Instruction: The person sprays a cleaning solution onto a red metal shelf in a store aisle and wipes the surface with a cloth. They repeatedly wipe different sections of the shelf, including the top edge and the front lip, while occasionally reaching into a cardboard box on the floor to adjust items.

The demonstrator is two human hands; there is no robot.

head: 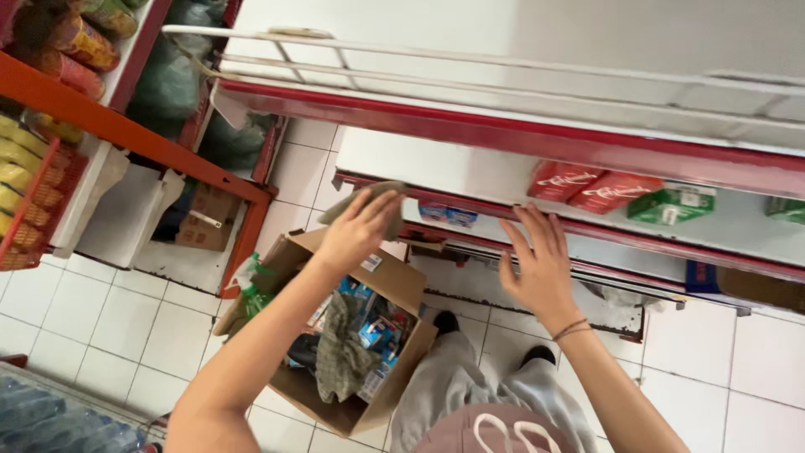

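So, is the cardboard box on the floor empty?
No, the open cardboard box holds a crumpled greyish cloth and several small colourful packages.

Ahead of both hands, the white metal shelf surface [470, 172] is bare and passable. Red and green cartons [625, 195] block it beyond the right hand [537, 268]. Below the left hand [356, 231], an open brown cardboard box [402, 289] occupies the tiled floor.

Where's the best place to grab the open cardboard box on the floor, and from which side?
Grip the cardboard box by its two opposite side walls just under the open flaps, coming from above with both hands. It sits tilted, full of packets and a cloth, so flaps alone would likely bend.
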